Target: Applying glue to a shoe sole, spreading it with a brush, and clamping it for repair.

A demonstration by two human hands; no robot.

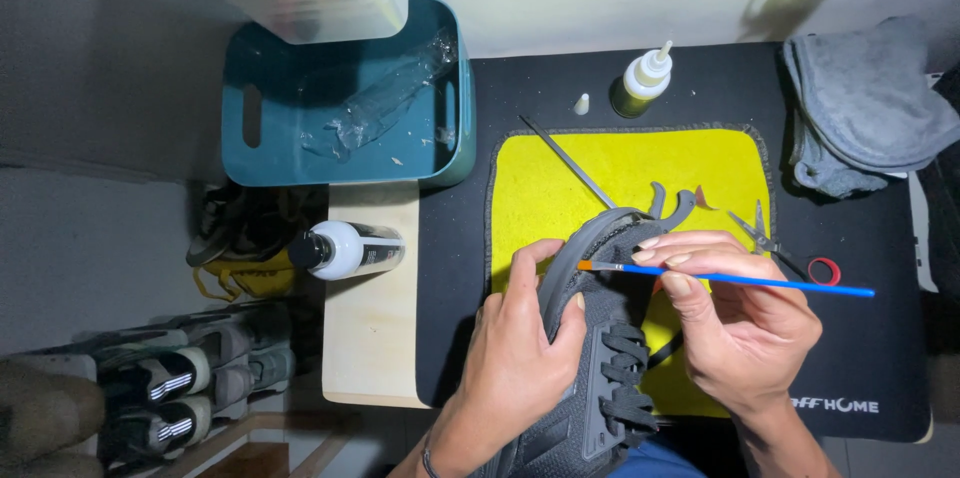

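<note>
Over yellow mat (600, 163), brush (740, 279) in right-hand grip (735, 323)

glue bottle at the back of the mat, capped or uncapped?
Uncapped. The glue bottle stands upright with its nozzle bare; a small white cap sits apart on the black mat to its left.

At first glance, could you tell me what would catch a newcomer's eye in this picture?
The bright yellow cloth on the black mat stands out first, at centre right. On it, the left hand grips a dark grey shoe while the right hand holds a blue paintbrush, its tip at the shoe's collar. To the upper left sits a teal tub holding clear plastic.
</note>
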